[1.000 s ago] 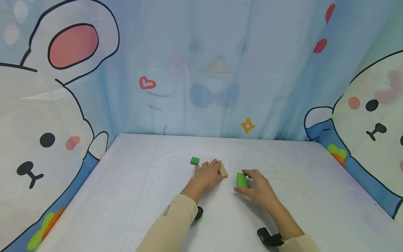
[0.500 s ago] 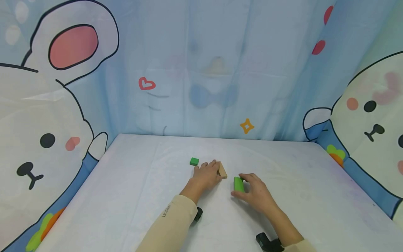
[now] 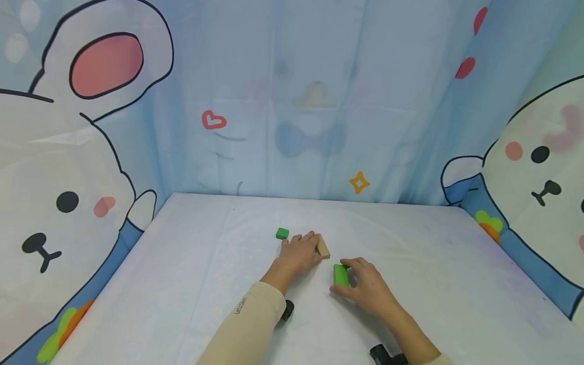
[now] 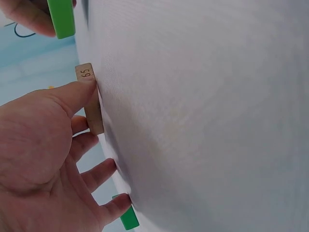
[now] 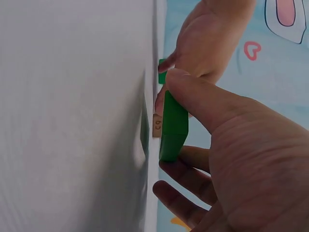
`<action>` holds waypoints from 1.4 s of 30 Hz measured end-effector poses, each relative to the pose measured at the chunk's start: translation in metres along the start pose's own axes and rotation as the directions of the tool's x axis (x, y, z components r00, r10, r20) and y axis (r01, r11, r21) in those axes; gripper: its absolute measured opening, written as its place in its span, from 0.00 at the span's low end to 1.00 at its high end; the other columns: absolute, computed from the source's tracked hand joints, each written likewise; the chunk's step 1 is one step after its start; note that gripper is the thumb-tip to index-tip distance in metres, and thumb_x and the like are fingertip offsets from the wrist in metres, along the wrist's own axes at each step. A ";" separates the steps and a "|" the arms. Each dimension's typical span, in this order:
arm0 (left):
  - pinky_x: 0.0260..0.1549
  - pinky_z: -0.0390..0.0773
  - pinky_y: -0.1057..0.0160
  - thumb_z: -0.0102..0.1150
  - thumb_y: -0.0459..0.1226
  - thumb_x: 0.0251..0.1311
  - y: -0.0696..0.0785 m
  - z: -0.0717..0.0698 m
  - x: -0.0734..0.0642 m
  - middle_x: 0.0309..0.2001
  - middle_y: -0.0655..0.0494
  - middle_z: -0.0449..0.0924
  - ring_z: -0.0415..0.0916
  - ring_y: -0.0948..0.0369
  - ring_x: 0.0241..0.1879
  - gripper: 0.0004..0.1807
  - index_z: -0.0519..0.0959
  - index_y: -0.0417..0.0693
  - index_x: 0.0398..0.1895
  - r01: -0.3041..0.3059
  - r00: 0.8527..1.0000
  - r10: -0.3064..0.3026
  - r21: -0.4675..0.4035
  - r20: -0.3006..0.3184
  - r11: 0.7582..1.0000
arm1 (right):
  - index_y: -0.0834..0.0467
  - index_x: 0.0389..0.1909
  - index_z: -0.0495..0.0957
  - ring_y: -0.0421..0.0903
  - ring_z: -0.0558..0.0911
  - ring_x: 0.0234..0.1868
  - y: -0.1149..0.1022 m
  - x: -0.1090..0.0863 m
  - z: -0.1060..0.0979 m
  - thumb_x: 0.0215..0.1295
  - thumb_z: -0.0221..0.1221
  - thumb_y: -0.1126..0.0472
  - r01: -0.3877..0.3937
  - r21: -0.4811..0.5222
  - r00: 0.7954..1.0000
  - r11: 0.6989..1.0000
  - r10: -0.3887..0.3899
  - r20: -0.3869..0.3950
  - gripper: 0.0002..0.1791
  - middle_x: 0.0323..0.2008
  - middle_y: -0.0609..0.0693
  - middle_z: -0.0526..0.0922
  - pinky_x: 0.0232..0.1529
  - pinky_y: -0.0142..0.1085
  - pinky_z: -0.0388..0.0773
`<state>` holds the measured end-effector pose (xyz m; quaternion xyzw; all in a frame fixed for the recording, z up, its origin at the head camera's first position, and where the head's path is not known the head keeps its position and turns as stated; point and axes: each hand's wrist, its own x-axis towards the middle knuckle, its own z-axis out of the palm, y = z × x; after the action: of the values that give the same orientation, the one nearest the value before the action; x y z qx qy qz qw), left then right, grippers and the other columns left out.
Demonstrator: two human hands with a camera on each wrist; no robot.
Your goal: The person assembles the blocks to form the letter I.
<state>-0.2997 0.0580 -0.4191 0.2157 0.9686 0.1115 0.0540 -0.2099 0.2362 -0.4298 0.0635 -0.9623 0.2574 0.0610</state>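
My left hand point(image 3: 298, 256) rests low on the white-covered table and pinches a plain wooden block point(image 3: 323, 247) between thumb and fingers. Small dark digits mark that block's end in the left wrist view, and the thumb covers part of it. To the right and nearer me, my right hand point(image 3: 365, 286) holds a bright green rectangular block point(image 5: 175, 121) by its ends, thumb on one and fingers on the other. In the right wrist view it is just off the cloth. A smaller-looking dark green block point(image 3: 282, 233) lies on the table by the left hand's outer fingertips.
The white tablecloth point(image 3: 205, 274) stretches to a back edge against a blue curtain point(image 3: 246, 152) with cartoon animals. A black wrist device point(image 3: 388, 355) shows below the right hand, and another black device point(image 3: 287, 310) is under the left forearm.
My right hand has brought the bright green block leftward and nearer to me. The left hand and the wooden block have stayed in place.
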 end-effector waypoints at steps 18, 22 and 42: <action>0.73 0.62 0.41 0.51 0.52 0.77 -0.002 -0.003 -0.001 0.82 0.59 0.57 0.59 0.51 0.78 0.34 0.59 0.59 0.82 -0.006 1.000 0.006 -0.009 0.012 1.000 | 0.62 0.63 0.79 0.55 0.80 0.58 -0.017 -0.010 0.009 0.51 0.79 0.45 0.036 -0.017 0.999 0.999 -0.035 0.039 0.41 0.57 0.56 0.82 0.61 0.55 0.78; 0.73 0.62 0.41 0.51 0.52 0.77 -0.002 -0.002 0.000 0.82 0.59 0.56 0.59 0.51 0.79 0.34 0.59 0.59 0.82 -0.004 1.000 0.004 -0.010 0.012 1.000 | 0.61 0.62 0.79 0.55 0.80 0.57 -0.021 -0.013 0.010 0.49 0.79 0.45 0.029 -0.017 0.998 0.999 -0.027 0.059 0.41 0.57 0.55 0.82 0.61 0.54 0.78; 0.74 0.61 0.40 0.51 0.52 0.77 -0.002 -0.002 0.000 0.82 0.59 0.57 0.58 0.51 0.79 0.33 0.59 0.59 0.82 0.004 1.000 -0.003 -0.032 0.013 0.999 | 0.57 0.58 0.81 0.49 0.80 0.53 -0.034 -0.022 0.015 0.46 0.80 0.42 0.042 -0.052 0.995 0.998 -0.037 0.093 0.40 0.52 0.50 0.83 0.60 0.53 0.77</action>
<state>-0.3012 0.0556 -0.4180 0.2138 0.9667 0.1253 0.0641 -0.1842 0.2012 -0.4289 0.0927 -0.9692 0.2268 0.0236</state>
